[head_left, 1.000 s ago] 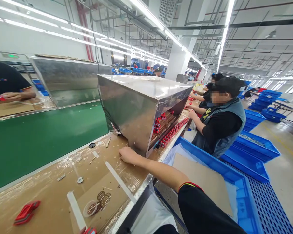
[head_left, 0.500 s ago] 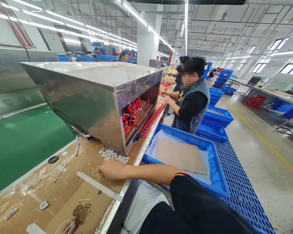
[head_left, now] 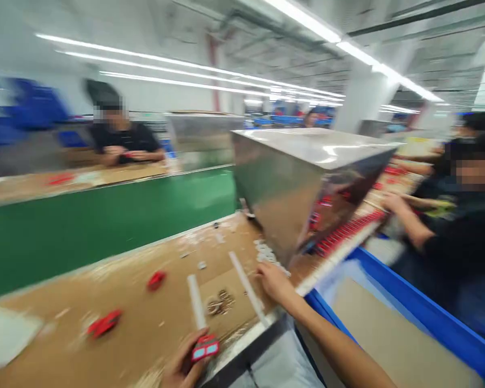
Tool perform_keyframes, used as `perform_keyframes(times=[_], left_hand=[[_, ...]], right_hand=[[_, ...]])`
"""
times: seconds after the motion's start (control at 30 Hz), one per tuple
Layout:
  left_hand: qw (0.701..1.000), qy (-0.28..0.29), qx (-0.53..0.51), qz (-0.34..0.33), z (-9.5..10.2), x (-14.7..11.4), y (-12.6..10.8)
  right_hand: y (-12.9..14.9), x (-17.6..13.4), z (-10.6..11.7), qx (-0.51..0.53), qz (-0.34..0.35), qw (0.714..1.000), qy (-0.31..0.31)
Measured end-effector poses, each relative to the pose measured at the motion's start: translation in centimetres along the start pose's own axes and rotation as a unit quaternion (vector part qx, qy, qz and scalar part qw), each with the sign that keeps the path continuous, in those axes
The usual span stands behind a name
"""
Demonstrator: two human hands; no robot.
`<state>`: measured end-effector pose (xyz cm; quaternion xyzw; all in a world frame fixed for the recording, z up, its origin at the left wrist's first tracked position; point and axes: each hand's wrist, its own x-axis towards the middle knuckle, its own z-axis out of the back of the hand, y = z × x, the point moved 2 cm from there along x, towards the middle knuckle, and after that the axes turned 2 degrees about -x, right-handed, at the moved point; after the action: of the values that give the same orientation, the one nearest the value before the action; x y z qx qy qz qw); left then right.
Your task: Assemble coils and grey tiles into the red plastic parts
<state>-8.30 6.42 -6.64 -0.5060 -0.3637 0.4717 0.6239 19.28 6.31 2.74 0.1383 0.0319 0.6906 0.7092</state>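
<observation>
At the bottom of the head view, my left hand [head_left: 184, 364] is closed around a red toy car [head_left: 205, 348], which shows two pale-blue windows. My right hand [head_left: 274, 280] rests low over the table's front part, fingers bent. Just beyond it lie small grey-white pieces [head_left: 267, 250] in a cluster. Whether its fingertips hold anything is hidden and blurred. Between the hands, a cardboard sheet [head_left: 234, 310] carries dark ring-shaped marks and is edged by white tape strips [head_left: 194, 299]. Further left lie two red pieces [head_left: 105, 323], smeared by motion.
A metal hood [head_left: 283, 188] stands beyond my right hand, with red pieces inside and a row of red toys [head_left: 347, 231] along its side. A blue crate [head_left: 420, 307] adjoins the table at right. A green conveyor belt [head_left: 105, 231] runs behind. Co-workers sit right and across.
The view has swung left, bringing in my left hand with the red toy car, more of the table and a co-worker across the belt. My right hand stays near the grey-white pieces.
</observation>
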Motion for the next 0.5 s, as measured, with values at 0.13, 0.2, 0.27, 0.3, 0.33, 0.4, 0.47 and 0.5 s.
perform_keyframes(times=[0.13,0.2,0.27,0.3,0.33,0.4,0.47,0.5], left_hand=[[0.988,0.029,-0.151,0.01,0.0,-1.2,-1.0],[0.978,0.04,-0.203,0.017,-0.2,-0.9,-1.2],[0.971,0.055,-0.231,0.021,-0.4,-0.8,-1.2],[0.97,0.06,-0.236,0.019,-0.5,-0.9,-1.1],[0.97,0.065,-0.235,0.015,-0.5,-1.0,-1.1],[0.971,0.068,-0.23,0.007,-0.4,-1.4,-1.3],[0.968,0.079,-0.238,0.015,-0.2,-1.6,-1.5],[0.964,0.082,-0.251,0.026,-0.1,-1.6,-1.7]], right_hand=[[-1.1,-2.5,-1.5,0.212,0.077,0.973,-0.047],[-1.2,-4.1,-2.7,0.322,0.062,0.944,-0.019],[0.0,-5.7,-3.6,0.392,0.053,0.918,0.03],[1.0,-6.3,-3.9,0.417,0.049,0.906,0.057],[2.1,-6.8,-4.0,0.438,0.044,0.894,0.082],[4.3,-7.0,-3.8,0.473,0.02,0.874,0.108],[6.1,-6.5,-3.4,0.498,-0.01,0.86,0.106],[6.8,-6.1,-3.1,0.505,-0.019,0.856,0.107]])
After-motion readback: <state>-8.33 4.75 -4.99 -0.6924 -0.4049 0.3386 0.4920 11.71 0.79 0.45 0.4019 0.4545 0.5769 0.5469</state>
